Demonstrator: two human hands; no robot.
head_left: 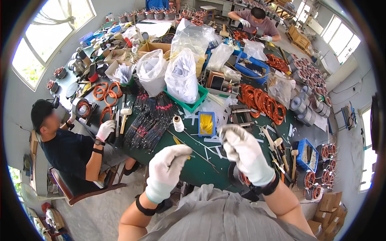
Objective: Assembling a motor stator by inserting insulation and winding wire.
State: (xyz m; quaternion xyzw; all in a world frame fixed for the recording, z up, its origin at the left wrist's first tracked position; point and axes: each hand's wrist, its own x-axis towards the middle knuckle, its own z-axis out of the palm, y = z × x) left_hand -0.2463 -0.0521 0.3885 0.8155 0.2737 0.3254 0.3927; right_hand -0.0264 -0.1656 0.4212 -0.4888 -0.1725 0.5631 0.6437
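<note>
You are standing over a long green-topped workbench (201,168) that is running from the upper left of the frame to the lower right. Near the upper centre, two bulging white plastic sacks (181,76) are sitting just beside a green plastic tray (200,99). Right of centre, a heap of orange copper wire coils (263,103) is lying on the bench, and left of centre a fanned bundle of dark sleeved wires (149,120) is spreading toward the bench edge. A small blue plastic bin holding yellow strips (206,123) is resting at centre, with a cream spool of thread (178,123) just to its left.

At lower centre, your left hand (167,170) in a white knit glove is curling its fingers together, thumb against forefinger; whether it is pinching anything cannot be told. Your right hand (247,154), gloved likewise, is closing its fingertips on a thin pale strip (226,129) raised above the bench, just right of the blue bin.

At left, a seated person's gloved hand (105,130) is resting on the bench edge.
</note>
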